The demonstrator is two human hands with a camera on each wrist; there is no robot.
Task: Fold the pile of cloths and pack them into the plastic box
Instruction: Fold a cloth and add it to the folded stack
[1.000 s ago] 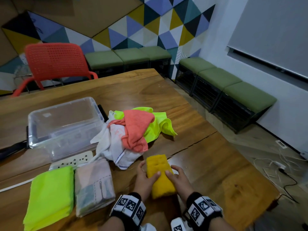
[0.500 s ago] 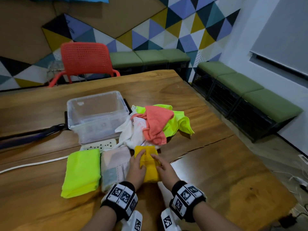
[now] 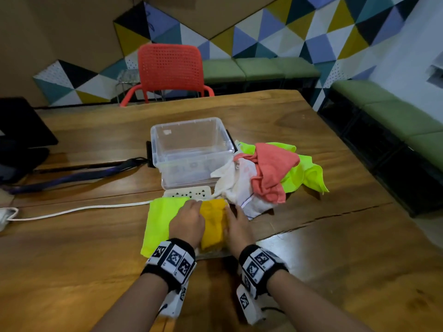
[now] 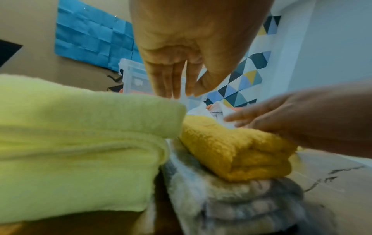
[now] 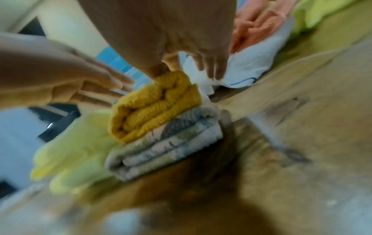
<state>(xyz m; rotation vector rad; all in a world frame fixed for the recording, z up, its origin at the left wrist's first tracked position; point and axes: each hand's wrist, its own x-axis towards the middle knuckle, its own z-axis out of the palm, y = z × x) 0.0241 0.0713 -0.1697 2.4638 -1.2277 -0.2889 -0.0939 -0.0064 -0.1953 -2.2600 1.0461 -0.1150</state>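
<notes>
A folded mustard-yellow cloth (image 3: 213, 224) (image 4: 237, 151) (image 5: 155, 105) lies on top of a folded grey-patterned cloth (image 4: 231, 198) (image 5: 167, 143). Beside them on the left lies a folded lime-green cloth (image 3: 158, 219) (image 4: 80, 151). My left hand (image 3: 188, 221) (image 4: 173, 76) hovers at the yellow cloth's left side with straight fingers. My right hand (image 3: 237, 226) (image 5: 191, 63) rests flat along its right side, thumb on the cloth. The clear plastic box (image 3: 191, 130) stands empty just behind. An unfolded pile (image 3: 263, 173) of coral, white and lime cloths lies to its right.
A white power strip (image 3: 187, 194) with its cable (image 3: 72, 209) lies between the box and the folded cloths. Dark straps (image 3: 84, 170) run left from the box. A red chair (image 3: 170, 68) stands at the table's far edge. Green benches (image 3: 395, 116) line the walls.
Both hands carried the yellow cloth left and set it on the patterned cloth. Their fingers have straightened from holding its sides.
</notes>
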